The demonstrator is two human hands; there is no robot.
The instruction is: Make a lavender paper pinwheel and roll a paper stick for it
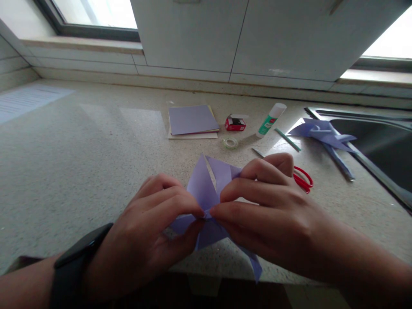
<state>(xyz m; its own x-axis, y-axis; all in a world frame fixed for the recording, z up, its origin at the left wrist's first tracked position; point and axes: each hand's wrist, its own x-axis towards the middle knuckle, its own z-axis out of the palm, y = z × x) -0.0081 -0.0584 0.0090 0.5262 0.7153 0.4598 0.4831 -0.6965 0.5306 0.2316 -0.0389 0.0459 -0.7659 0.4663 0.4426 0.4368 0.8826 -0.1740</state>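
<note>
Speckled countertop stretches beneath the slit purple paper. The left hand and right hand pinch its middle between fingertips; red-handled scissors lie partly hidden behind the right hand.

Purple paper piece, cut and folded, one: pinched at its centre by the left hand, with a black band at the wrist, and by the fingertips of the right hand. Behind, on a speckled countertop: printed sheet, far left; paper stack, purple uppermost; small red box; tape roll; upright, tilted-looking glue stick; thin green strip; red-handled scissors, partly hidden by the right hand. Far right: folded purple pinwheel on a stick, beside a sink.
</note>
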